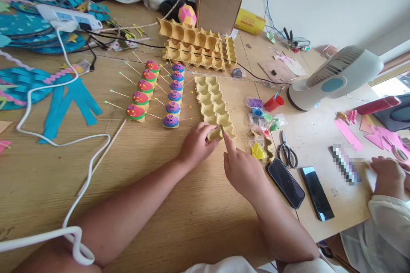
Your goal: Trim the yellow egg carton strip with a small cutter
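A yellow egg carton strip (209, 98) with two rows of cups lies on the table in front of me. My left hand (198, 143) grips its near end from the left, thumb and fingers closed around the cardboard. My right hand (241, 166) is at the same end, index finger stretched onto the carton and the other fingers curled. A small, dark, thin piece (221, 129) shows at that fingertip; what it is I cannot make out. Left of the carton stand two rows of painted cups with faces, one row red and green (140, 98), one purple and blue (174, 96).
A white cable (96, 153) crosses the left side, near blue paper strips (72, 106). More egg cartons (194, 49) lie behind. On the right are clay bags (257, 151), scissors (287, 153), two phones (285, 183) (317, 194), a fan (336, 74) and another person's hand (389, 177).
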Motion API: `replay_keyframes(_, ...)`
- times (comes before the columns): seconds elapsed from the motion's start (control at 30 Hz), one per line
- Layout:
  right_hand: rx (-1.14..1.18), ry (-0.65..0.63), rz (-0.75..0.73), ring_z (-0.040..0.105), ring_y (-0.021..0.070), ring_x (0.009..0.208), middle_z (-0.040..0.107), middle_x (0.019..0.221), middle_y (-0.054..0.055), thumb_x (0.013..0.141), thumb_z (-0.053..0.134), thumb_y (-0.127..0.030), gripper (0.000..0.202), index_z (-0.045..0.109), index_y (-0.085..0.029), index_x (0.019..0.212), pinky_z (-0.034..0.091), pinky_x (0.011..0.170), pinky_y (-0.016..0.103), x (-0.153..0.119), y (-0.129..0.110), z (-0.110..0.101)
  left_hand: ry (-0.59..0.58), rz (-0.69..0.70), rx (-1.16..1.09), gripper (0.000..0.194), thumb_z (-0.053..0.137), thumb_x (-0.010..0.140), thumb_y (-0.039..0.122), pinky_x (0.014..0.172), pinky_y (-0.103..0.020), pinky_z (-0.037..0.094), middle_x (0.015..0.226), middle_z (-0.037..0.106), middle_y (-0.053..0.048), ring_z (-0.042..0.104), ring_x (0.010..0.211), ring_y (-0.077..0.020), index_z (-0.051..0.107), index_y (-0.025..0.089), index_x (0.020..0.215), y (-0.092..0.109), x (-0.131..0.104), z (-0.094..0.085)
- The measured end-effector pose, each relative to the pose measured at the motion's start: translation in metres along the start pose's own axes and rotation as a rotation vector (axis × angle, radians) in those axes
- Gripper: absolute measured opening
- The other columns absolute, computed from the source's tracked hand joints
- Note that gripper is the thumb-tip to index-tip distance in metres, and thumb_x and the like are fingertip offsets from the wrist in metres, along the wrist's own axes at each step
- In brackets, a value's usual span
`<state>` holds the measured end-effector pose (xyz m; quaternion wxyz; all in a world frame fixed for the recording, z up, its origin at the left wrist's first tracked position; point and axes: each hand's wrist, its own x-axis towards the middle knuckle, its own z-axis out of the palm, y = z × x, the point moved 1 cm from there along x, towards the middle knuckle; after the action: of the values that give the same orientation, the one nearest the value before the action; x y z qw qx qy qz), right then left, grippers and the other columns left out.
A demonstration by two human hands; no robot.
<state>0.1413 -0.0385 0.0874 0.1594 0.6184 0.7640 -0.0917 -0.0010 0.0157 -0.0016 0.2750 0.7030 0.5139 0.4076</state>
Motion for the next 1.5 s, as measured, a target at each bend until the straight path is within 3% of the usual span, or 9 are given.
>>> replay_keyframes(0.17, -0.033, 0.010, 0.000, 0.068, 0.0192, 0.073, 0.073, 0.093, 0.007, 0.100, 0.030, -0.027, 0.065, 0.009, -0.011, 0.160, 0.039, 0.054, 0.029, 0.001, 0.000, 0.003, 0.006, 0.020, 0.012, 0.035, 0.064, 0.084, 0.022, 0.093, -0.035, 0.052, 0.117, 0.062, -0.008, 0.061, 0.107, -0.0218, 0.063, 0.019, 0.119, 0.000, 0.000, 0.000)
replay_keyframes(0.37, -0.061, 0.018, 0.001, 0.068, 0.0197, 0.072, 0.074, 0.088, 0.007, 0.100, 0.029, -0.026, 0.068, 0.000, -0.011, 0.160, 0.040, 0.055, 0.029, 0.008, 0.000, 0.007, -0.003, 0.005, 0.013, 0.034, 0.064, 0.085, 0.024, 0.086, -0.033, 0.054, 0.114, 0.062, -0.008, 0.062, 0.096, -0.0194, 0.064, 0.020, 0.118, -0.001, 0.000, 0.000)
replay_keyframes(0.7, -0.019, -0.021, 0.004, 0.068, 0.0193, 0.071, 0.074, 0.089, 0.008, 0.100, 0.030, -0.025, 0.063, 0.014, -0.013, 0.159, 0.035, 0.053, 0.027, 0.004, 0.006, -0.002, 0.001, 0.070, 0.074, 0.041, 0.071, 0.078, 0.026, 0.097, -0.037, 0.050, 0.112, 0.064, -0.008, 0.061, 0.107, -0.0238, 0.064, 0.020, 0.118, 0.002, -0.001, 0.000)
replay_keyframes(1.3, -0.059, -0.103, 0.011, 0.070, 0.0222, 0.078, 0.074, 0.093, 0.010, 0.099, 0.031, -0.025, 0.065, 0.011, -0.010, 0.160, 0.040, 0.058, 0.030, 0.001, 0.000, -0.003, 0.006, 0.063, 0.074, 0.045, 0.073, 0.078, 0.026, 0.096, -0.037, 0.051, 0.114, 0.064, -0.007, 0.061, 0.107, -0.0230, 0.063, 0.021, 0.121, -0.001, -0.002, 0.001)
replay_keyframes(1.5, -0.003, -0.105, -0.035, 0.067, 0.0195, 0.072, 0.074, 0.088, 0.007, 0.100, 0.030, -0.026, 0.062, 0.016, -0.014, 0.159, 0.031, 0.054, 0.028, -0.007, 0.013, -0.014, 0.010, 0.062, 0.080, 0.044, 0.072, 0.077, 0.025, 0.098, -0.038, 0.050, 0.116, 0.063, -0.007, 0.061, 0.110, -0.0235, 0.062, 0.023, 0.121, 0.002, -0.002, -0.001)
